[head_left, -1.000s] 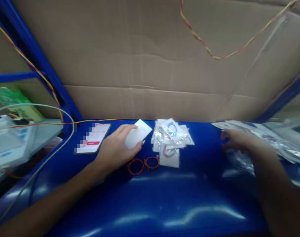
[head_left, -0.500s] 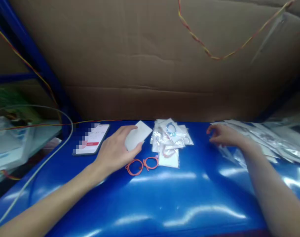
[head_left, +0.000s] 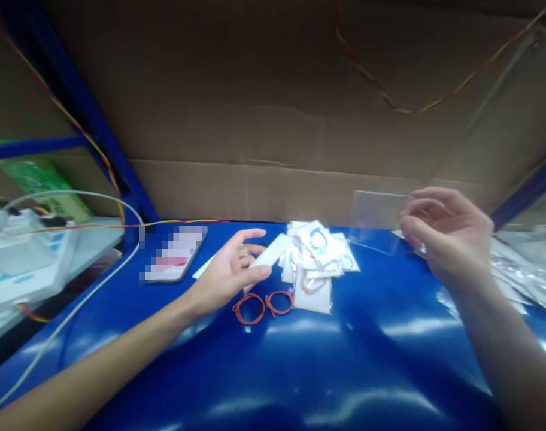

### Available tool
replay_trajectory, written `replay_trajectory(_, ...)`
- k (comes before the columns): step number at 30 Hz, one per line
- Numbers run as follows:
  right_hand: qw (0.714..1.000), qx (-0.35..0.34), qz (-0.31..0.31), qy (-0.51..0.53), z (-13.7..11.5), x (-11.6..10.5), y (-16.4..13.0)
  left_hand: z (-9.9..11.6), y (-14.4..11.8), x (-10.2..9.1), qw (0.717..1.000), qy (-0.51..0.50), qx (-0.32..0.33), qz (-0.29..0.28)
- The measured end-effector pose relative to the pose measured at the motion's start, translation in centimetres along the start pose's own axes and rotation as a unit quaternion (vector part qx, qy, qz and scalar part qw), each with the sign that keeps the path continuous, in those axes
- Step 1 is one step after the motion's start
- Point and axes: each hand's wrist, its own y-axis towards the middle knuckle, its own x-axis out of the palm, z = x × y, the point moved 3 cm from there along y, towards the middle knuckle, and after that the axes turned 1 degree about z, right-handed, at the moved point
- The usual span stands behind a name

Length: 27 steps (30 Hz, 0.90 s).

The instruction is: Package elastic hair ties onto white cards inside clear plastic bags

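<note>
My right hand is raised above the blue table and pinches an empty clear plastic bag by its right edge. My left hand rests on the table, thumb and fingers closed on a white card. More white cards peek out under that hand. Two orange bracelets lie just in front of my left hand. A pile of bagged bracelets sits between my two hands.
A phone lies face up at the back left. A heap of clear bags spreads along the right side. A cardboard wall closes the back. A grey cable and blue shelf frame are at the left.
My right hand has lifted from the heap of clear bags with one bag pinched in it. My left hand has tilted up, gripping one white card by its edge.
</note>
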Motion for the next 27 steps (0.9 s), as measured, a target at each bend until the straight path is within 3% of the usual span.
replay_trajectory(4, 0.977, 0.128, -0.090, 0.147, -0.1, 2.6, -1.7, 0.0, 0.0, 0.0, 0.992, -0.116, 0.006, -0.049)
replay_trajectory(9, 0.932, 0.243, -0.168, 0.212, 0.9, 5.8, -4.4, 0.8, -0.6, -0.3, 0.991, -0.088, 0.067, -0.069)
replay_trajectory(13, 0.912, 0.260, -0.235, 0.212, 1.7, 7.7, -6.4, 1.4, -0.6, 0.1, 0.993, -0.097, 0.041, -0.062)
replay_trajectory(18, 0.895, 0.273, -0.284, 0.209, 1.7, 9.0, -8.0, 1.5, -0.7, 0.5, 0.998, 0.059, 0.027, -0.019)
replay_trajectory(21, 0.902, 0.275, -0.269, 0.195, 1.7, 9.2, -8.3, 1.5, -0.9, 0.5, 0.997, 0.068, 0.039, -0.004)
replay_trajectory(27, 0.927, 0.255, -0.256, 0.102, 1.8, 8.6, -8.1, 1.8, -0.8, 0.1, 0.987, 0.094, 0.127, 0.001)
